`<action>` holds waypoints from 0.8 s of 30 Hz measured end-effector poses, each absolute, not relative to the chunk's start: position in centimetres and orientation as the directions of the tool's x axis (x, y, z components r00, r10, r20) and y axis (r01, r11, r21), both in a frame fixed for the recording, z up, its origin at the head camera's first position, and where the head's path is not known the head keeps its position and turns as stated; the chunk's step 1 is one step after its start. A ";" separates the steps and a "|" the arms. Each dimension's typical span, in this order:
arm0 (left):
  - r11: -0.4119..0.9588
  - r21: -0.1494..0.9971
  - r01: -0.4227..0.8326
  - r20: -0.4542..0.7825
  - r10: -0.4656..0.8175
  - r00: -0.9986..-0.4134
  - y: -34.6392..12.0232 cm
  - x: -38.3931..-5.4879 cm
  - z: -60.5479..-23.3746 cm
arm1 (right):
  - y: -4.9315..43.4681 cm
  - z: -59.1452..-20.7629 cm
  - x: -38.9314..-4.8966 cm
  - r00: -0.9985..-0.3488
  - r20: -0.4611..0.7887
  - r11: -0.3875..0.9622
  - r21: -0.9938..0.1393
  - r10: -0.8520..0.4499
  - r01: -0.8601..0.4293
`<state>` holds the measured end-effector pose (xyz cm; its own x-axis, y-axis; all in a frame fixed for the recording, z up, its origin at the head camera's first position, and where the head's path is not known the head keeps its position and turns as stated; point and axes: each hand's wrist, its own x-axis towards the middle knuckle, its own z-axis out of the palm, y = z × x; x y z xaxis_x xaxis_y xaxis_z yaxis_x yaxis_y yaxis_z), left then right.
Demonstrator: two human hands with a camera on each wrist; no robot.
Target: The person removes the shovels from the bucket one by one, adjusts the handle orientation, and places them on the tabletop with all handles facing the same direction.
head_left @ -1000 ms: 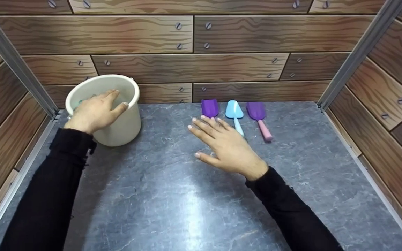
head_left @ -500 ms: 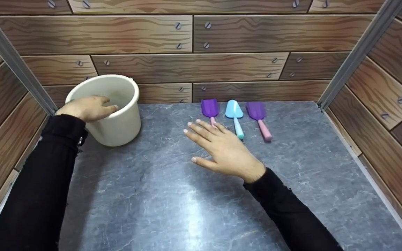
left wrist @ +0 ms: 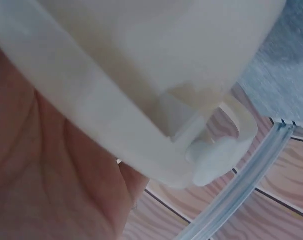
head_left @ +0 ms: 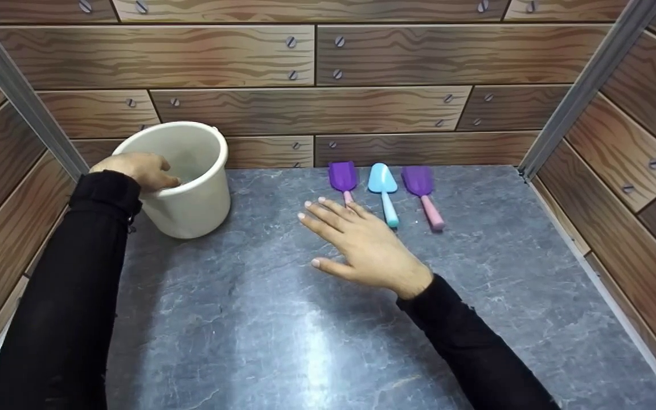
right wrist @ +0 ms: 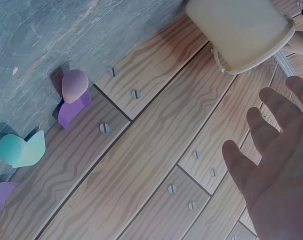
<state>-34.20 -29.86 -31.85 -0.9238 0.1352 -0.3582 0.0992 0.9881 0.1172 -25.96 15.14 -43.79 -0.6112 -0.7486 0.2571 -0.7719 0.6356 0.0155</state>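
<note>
My left hand (head_left: pixel 137 168) reaches over the near-left rim of a cream plastic bucket (head_left: pixel 191 210). Its fingers dip inside and are hidden; whether they hold something I cannot tell. In the left wrist view, the palm (left wrist: pixel 66 165) lies along the bucket's rim (left wrist: pixel 91 100), close to the handle lug (left wrist: pixel 216 155). My right hand (head_left: pixel 370 245), palm down with fingers spread, hovers over the grey floor, holding nothing. Just beyond its fingertips lie a purple scoop (head_left: pixel 342 175) with a pink handle, a light-blue trowel (head_left: pixel 382 179) and another purple scoop (head_left: pixel 418 181) with a pink handle.
Walls with a wood-plank print (head_left: pixel 316 111) enclose the grey marbled surface (head_left: pixel 271 285) at the back and on both sides. Metal corner posts (head_left: pixel 584 85) stand at the back left and right. The bucket is near the back-left corner.
My left hand has moved left and lower into the bucket, its fingers dropping from above the opening to inside. My right hand has drawn back slightly, uncovering more of the scoop and trowel handles.
</note>
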 end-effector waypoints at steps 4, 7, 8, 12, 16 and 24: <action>0.991 0.076 0.114 -0.333 0.133 -0.934 -29.5 -34.2 -31.8 | 15.2 -43.8 -26.0 -0.612 0.259 0.636 0.012 -0.747 -0.772; 0.991 0.063 0.116 -0.295 0.130 -0.947 -29.5 -34.1 -31.9 | 15.2 -43.8 -26.0 -0.614 0.259 0.637 0.010 -0.746 -0.771; 0.992 0.063 0.114 -0.282 0.127 -0.951 -29.5 -34.1 -32.0 | 15.2 -43.8 -26.0 -0.614 0.259 0.638 0.007 -0.745 -0.770; 0.992 0.069 0.103 -0.261 0.118 -0.958 -29.8 -34.1 -32.3 | 15.2 -43.8 -26.0 -0.617 0.256 0.639 0.001 -0.744 -0.770; 0.990 0.031 0.134 -0.225 0.138 -0.965 -30.0 -34.1 -32.3 | 15.1 -43.8 -26.0 -0.615 0.251 0.637 0.005 -0.747 -0.771; 0.988 0.028 0.151 -0.171 0.154 -0.973 -30.0 -34.0 -32.6 | 15.2 -44.0 -26.1 -0.617 0.249 0.639 0.011 -0.747 -0.769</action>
<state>-34.01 -30.02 -32.56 -0.9733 0.1537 -0.1705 0.1512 0.9881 0.0279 -26.05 15.25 -43.97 -0.6167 -0.7468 0.2488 -0.7693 0.6388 0.0108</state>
